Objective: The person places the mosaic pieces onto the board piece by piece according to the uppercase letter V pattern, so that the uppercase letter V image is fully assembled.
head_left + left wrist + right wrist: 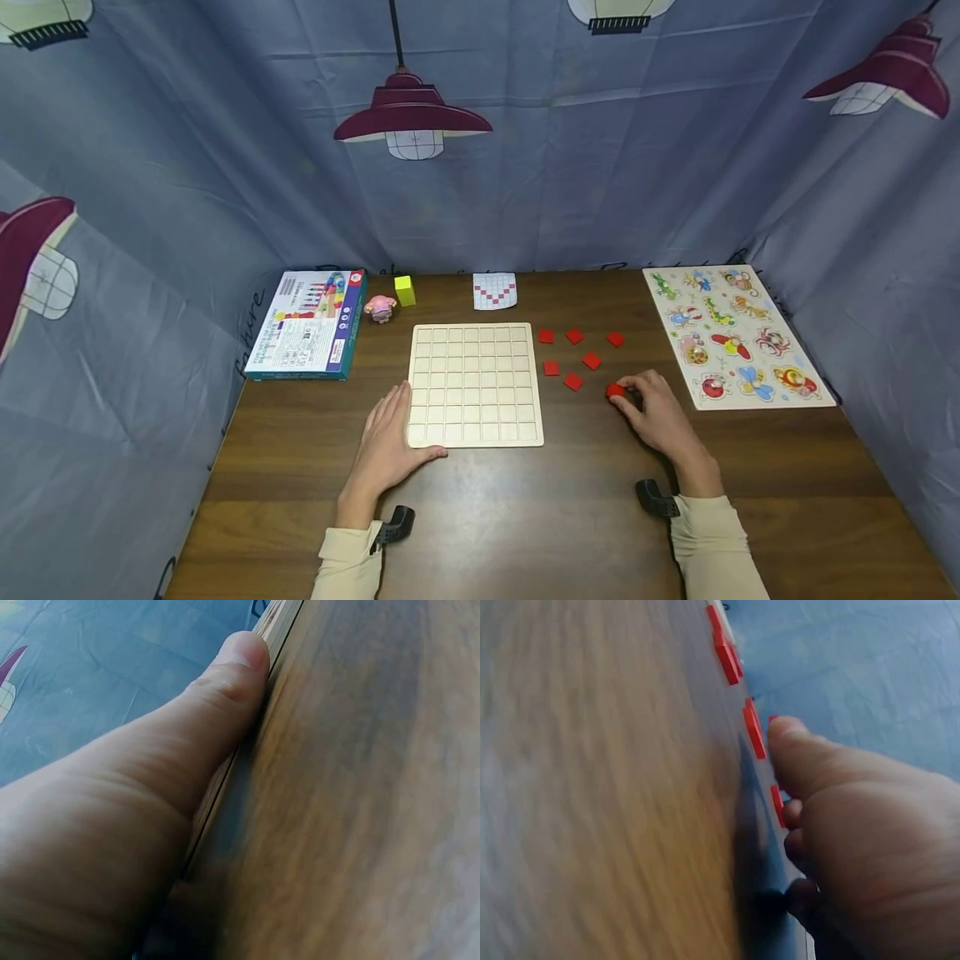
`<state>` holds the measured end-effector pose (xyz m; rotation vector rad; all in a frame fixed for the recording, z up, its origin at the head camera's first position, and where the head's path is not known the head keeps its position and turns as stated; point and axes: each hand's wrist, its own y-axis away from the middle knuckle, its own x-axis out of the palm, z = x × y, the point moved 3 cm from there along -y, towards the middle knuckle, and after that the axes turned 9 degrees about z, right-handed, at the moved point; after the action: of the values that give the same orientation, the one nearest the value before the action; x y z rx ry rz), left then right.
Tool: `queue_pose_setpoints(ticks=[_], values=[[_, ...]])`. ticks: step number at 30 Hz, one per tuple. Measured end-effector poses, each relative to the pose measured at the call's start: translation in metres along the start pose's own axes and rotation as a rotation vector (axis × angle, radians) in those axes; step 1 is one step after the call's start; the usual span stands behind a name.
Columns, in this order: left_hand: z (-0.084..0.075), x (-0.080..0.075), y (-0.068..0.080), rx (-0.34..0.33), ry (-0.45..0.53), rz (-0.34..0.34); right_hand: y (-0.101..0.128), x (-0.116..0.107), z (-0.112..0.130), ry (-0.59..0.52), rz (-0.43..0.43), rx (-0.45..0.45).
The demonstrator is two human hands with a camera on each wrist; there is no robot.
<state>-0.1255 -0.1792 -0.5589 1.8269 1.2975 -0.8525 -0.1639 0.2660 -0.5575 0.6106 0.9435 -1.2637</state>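
While my left hand [390, 442] lay flat and relaxed on the dark brown wooden table [525, 517], its straight fingers rested along the left edge of the pale wooden grid board [475, 383], and the thumb touched the board's near left corner; the left wrist view confirmed the thumb [225, 682] pressed against the board's edge. My right hand [656, 412] was positioned to the right of the board, fingers curled, pinching a small red square tile [616, 390] that sat on the table surface. Six further red square tiles [574, 337] lay loose on the table between the grid board and the hand, all apart from one another. The right wrist view showed the thumb [795, 746] next to a row of red tiles seen edge-on, though blur obscured the exact contact. At the far edge of the table, a white card with a red checker pattern [495, 291] lay behind the board. A yellow block [405, 290] and a small pink figure [381, 308] stood beside a colourful flat box [307, 325] at the left. A pegged animal puzzle board [738, 333] lay at the right.
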Motion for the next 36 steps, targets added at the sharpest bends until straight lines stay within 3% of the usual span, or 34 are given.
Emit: queue_pose_setpoints(ticks=[9,22,31,36], values=[[-0.001,0.0,0.0,0.006,-0.001,0.006,-0.008,0.006,0.037,-0.074,0.035,-0.035],[-0.003,0.001,0.002,0.01,-0.015,0.004,-0.026,0.035,0.107,-0.153,0.117,-0.122],[-0.003,0.002,0.001,0.007,-0.026,0.002,-0.041,0.063,0.154,-0.05,0.174,-0.292],[-0.004,0.0,0.003,0.024,-0.017,-0.034,-0.047,0.076,0.173,0.009,0.199,-0.327]])
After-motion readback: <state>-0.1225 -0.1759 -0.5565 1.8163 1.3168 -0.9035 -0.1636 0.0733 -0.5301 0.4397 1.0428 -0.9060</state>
